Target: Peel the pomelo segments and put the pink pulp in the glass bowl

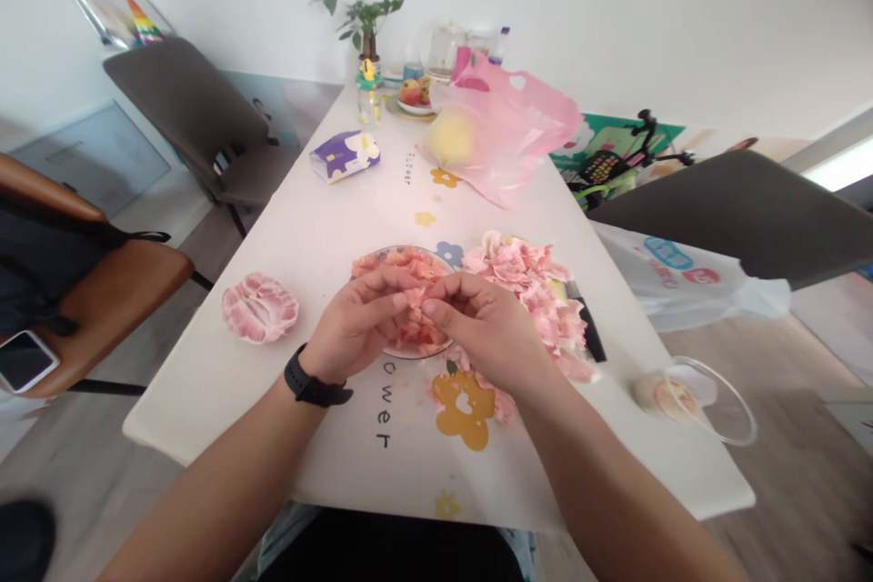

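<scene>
**Grip: left hand (358, 325) and right hand (487, 327) together, fingertips (402, 289) clamped on pink pomelo pulp (415, 298) above a glass plate (416, 353).**

Plate holds further pulp and stands on a white table (205, 396). Heap of torn pink pomelo membrane (525, 277) lies just beside the plate on the right. Peeled pomelo segments (259, 307) lie well apart on the left. Black wristband (310, 386) on left wrist. Whole yellow pomelo (451, 136) rests against a pink plastic bag (518, 123) farther up the table.
</scene>
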### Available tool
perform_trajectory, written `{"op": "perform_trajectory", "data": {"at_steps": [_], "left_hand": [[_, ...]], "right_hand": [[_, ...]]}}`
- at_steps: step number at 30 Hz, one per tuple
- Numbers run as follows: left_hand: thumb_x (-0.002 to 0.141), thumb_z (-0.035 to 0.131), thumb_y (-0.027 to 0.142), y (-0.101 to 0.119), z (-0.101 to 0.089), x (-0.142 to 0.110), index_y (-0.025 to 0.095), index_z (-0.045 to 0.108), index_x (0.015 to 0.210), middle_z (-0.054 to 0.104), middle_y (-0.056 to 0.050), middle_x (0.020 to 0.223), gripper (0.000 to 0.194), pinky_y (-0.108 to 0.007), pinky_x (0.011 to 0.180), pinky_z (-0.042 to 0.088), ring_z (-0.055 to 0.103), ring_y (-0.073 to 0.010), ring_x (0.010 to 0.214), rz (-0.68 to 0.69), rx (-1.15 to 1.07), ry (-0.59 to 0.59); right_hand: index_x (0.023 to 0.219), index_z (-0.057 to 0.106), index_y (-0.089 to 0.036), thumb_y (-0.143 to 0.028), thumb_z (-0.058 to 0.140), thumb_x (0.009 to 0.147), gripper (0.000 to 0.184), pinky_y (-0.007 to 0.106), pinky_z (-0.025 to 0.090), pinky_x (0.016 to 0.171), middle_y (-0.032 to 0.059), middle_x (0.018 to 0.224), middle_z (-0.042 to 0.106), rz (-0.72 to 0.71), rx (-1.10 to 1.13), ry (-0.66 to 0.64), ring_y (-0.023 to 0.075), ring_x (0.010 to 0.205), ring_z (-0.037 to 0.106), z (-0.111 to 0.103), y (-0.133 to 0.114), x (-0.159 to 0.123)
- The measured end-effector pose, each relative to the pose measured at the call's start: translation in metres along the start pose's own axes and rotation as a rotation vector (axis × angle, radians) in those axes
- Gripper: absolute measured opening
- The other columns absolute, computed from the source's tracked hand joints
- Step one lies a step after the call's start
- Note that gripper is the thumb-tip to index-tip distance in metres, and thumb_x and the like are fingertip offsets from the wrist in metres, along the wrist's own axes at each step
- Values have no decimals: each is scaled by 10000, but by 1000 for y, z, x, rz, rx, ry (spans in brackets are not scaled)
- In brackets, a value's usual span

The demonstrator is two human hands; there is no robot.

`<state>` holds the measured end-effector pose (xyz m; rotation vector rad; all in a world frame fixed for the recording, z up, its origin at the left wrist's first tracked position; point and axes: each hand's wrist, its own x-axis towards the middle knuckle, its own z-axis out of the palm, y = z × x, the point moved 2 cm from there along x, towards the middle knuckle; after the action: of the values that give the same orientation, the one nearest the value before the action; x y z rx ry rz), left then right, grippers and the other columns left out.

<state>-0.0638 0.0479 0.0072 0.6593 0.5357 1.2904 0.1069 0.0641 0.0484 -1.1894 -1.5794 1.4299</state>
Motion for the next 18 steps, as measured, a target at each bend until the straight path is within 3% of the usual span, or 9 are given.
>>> {"op": "perform_trajectory", "data": {"at_steps": [7,10,12,16,18], "left_hand": [[793,904,201,-1,1,1,168,819,950,769,-23,878,183,-194,711,595,709,-90,734,19,37,1],[782,912,198,-1,2,2,162,808,927,771,-21,860,182,-185,712,591,709,-85,729,25,30,19],[784,910,206,-1,3,2,160,798,918,764,-19,808,181,-187,695,586,704,-88,701,9,21,28],[803,886,223,-3,1,1,163,777,933,745,-16,743,180,-209,657,591,698,-105,657,-76,-20,34],[807,876,217,-4,-1,1,168,769,941,739,-10,739,179,-216,646,591,686,-103,634,-101,-40,40]], "right_hand": [[794,652,-216,-336,718,882,163,271,486,576,-31,710,643,-6,16,-75,120,634,585,-3,3,4],[802,641,-224,-326,679,901,147,266,470,549,-31,692,641,-55,-76,-30,123,607,580,0,3,3],[792,625,-233,-293,656,905,131,271,468,553,-23,704,655,-182,-229,43,129,616,583,2,2,2],[753,561,-243,-166,584,910,177,307,502,640,10,746,677,-655,-618,158,163,708,616,8,4,-1],[775,555,-246,-134,553,941,201,324,532,685,25,778,695,-848,-691,167,175,741,640,9,8,-1]]}}
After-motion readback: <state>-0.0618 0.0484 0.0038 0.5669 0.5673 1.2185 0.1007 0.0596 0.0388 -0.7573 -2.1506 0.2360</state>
